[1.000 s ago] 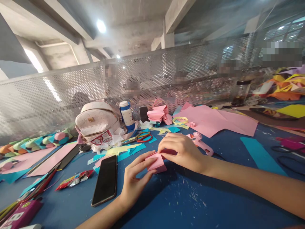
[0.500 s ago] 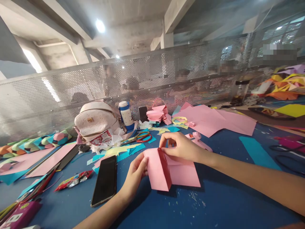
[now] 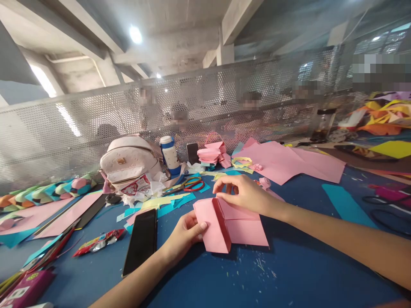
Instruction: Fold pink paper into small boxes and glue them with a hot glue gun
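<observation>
A folded sheet of pink paper [image 3: 213, 229] stands partly raised over the blue table, with a boxy fold at its left and a flat flap at its right. My left hand [image 3: 184, 233] is closed on the left side of that fold, thumb on the front face and fingers behind. Bent over the far edge is my right hand [image 3: 240, 194], its thumb and forefinger close together at the top of the fold; the other fingertips are partly hidden. A black phone [image 3: 140, 241] lies beside my left wrist.
Scissors [image 3: 189, 185], paper scraps and a red snack wrapper [image 3: 99, 242] lie to the left. Farther back stand a pale backpack [image 3: 131, 160], a bottle [image 3: 170, 155] and pink sheets [image 3: 289, 160]. A perforated metal screen [image 3: 199, 107] rises behind; people are beyond it.
My left thumb has slid down and inward on the front of the pink paper. My right fingers have loosened slightly at the fold's top, and the paper has shifted slightly upward.
</observation>
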`<state>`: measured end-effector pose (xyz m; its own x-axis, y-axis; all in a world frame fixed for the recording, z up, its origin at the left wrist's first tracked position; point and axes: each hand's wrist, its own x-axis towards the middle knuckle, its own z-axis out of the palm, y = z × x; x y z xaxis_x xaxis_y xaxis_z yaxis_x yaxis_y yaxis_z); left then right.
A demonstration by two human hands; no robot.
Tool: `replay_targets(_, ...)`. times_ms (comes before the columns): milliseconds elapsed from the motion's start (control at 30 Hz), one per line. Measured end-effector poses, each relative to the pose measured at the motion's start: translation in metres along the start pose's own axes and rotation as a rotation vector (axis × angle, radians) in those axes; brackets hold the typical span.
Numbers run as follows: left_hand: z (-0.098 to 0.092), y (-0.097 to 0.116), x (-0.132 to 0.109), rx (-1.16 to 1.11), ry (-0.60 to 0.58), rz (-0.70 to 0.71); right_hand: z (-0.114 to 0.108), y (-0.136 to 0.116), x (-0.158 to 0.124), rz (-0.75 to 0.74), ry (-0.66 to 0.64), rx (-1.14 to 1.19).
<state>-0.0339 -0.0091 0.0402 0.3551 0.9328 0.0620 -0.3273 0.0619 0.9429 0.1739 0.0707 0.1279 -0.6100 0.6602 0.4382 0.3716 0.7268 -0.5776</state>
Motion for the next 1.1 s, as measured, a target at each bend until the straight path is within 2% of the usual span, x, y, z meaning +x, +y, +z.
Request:
replay_targets(233,-0.006,0.002,0.003,0.088,0.132,0.084,-0.035,-0.025,-0.01,-0.104,0.182,-0.089)
replay_targets(367,-0.007,0.006,0.003,0.247,0.185,0.212,-0.055,-0.028,-0.034,0.004,0.25,-0.057)
replay_targets(500,-0.004,0.01,0.001,0.457,0.157,0.29,-0.067,0.001,-0.067,0.11,0.253,-0.111)
replay_targets(633,-0.003,0.009,-0.002,0.622,0.12,0.256,-0.08,0.057,-0.094,0.31,0.378,-0.26)
replay_targets(700,-0.004,0.008,-0.002,0.697,0.106,0.221,-0.086,0.084,-0.1,0.417,0.328,-0.208)
replay_targets(767,-0.006,0.007,-0.002,0.753,0.102,0.199,-0.088,0.103,-0.1,0.463,0.154,-0.069)
replay_targets(867,-0.007,0.008,-0.001,0.827,0.106,0.196,-0.082,0.112,-0.092,0.488,-0.089,0.111)
replay_targets(933,-0.006,0.009,-0.002,0.874,0.111,0.203,-0.074,0.11,-0.084,0.511,-0.188,0.158)
replay_targets(1000,-0.006,0.01,-0.004,0.908,0.133,0.229,-0.064,0.106,-0.076,0.542,-0.198,0.156)
replay_targets(1100,-0.007,0.01,-0.005,0.923,0.172,0.299,-0.054,0.104,-0.066,0.575,-0.143,0.162)
